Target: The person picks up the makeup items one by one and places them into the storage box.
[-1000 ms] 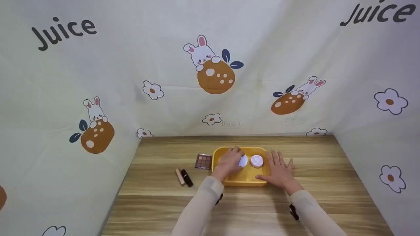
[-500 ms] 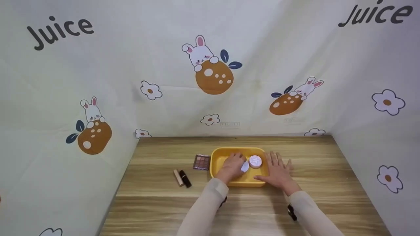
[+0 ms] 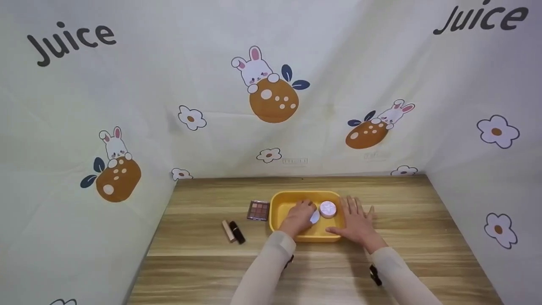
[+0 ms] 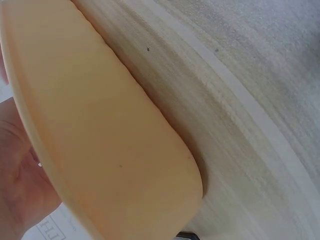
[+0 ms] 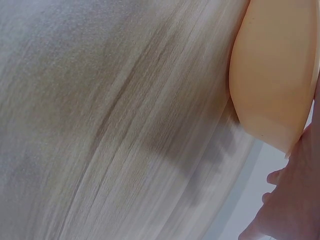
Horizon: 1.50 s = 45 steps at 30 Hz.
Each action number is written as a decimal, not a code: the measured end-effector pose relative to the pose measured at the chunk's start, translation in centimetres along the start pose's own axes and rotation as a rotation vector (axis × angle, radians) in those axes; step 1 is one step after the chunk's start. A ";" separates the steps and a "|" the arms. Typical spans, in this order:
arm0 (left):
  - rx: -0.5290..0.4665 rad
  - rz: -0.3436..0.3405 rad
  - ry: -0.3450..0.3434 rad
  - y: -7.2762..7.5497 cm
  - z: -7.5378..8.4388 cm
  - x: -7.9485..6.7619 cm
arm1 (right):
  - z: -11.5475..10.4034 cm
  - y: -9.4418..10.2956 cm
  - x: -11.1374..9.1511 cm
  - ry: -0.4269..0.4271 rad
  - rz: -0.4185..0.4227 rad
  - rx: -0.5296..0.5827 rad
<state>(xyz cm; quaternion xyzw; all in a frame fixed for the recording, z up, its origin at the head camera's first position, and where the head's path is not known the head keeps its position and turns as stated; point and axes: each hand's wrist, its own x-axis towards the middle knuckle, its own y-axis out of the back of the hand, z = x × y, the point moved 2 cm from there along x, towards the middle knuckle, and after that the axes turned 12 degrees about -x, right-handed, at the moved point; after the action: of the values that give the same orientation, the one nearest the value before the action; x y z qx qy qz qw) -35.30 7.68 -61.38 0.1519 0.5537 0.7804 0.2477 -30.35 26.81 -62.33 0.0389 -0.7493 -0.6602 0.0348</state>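
Note:
A shallow yellow tray (image 3: 277, 231) with rounded corners stands on the wooden table. Inside it my left hand (image 3: 298, 216) curls its fingers at a white round item (image 3: 314, 217); the hand covers part of it, so its kind is hidden. To the right of that item sits a round pinkish-white case (image 3: 328, 209) with a star pattern on its lid. My right hand (image 3: 357, 222) rests on the tray's right rim with fingers spread, thumb over the inside. Both wrist views look mostly at the tray's outer wall (image 4: 110, 125).
Left of the tray lies an eyeshadow palette (image 3: 258, 210) with several brown pans. Farther left, a beige tube (image 3: 228, 231) and a dark lipstick-like tube (image 3: 237, 232) lie side by side. Printed white cloth (image 3: 211, 84) walls in the table at the back and sides.
My left hand has come slightly nearer within the tray, bringing the white round item down beside the star-lidded case. The right hand has kept its place on the rim.

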 end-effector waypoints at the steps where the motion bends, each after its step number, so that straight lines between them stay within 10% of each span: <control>1: 0.002 0.011 -0.010 0.0 0.0 0.0 | 0.0 0.0 0.0 0.001 -0.001 0.002; 15: 0.057 0.139 -0.069 0.3 0.7 -0.3 | -0.1 0.1 0.0 0.007 0.014 -0.023; 45: 0.066 0.062 0.035 0.6 1.7 0.2 | -0.1 0.1 -0.1 0.006 0.017 0.003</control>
<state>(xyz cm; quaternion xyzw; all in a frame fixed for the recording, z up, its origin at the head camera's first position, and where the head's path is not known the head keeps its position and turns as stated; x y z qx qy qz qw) -34.72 8.94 -60.27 0.1636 0.5785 0.7714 0.2087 -30.28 26.71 -62.19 0.0344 -0.7504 -0.6587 0.0426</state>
